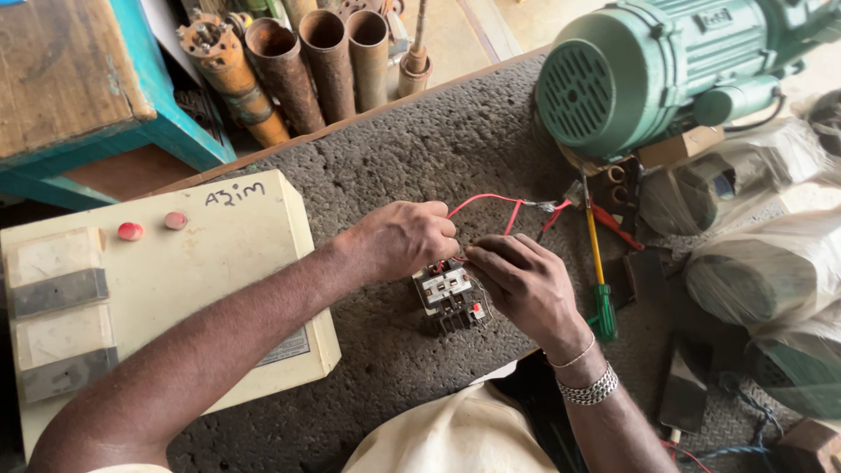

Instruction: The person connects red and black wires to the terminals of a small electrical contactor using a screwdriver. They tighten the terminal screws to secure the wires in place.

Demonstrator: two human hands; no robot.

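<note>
A small grey and white electrical contactor block [449,298] with a red button sits on the grey carpeted bench [420,149]. My left hand [401,238] pinches a red wire [491,203] at the block's top edge. My right hand [524,282], with a metal bracelet at the wrist, rests against the block's right side with fingers curled at the same spot. The wire loops up and right to a bare twisted end. The exact terminal under my fingers is hidden.
A cream control box [175,280] with two red buttons lies at left. A green-handled screwdriver [598,280] and red-handled pliers [613,226] lie right of my hands. A green electric motor [666,70], plastic-wrapped parts [762,263] and rusty pipes [324,61] ring the bench.
</note>
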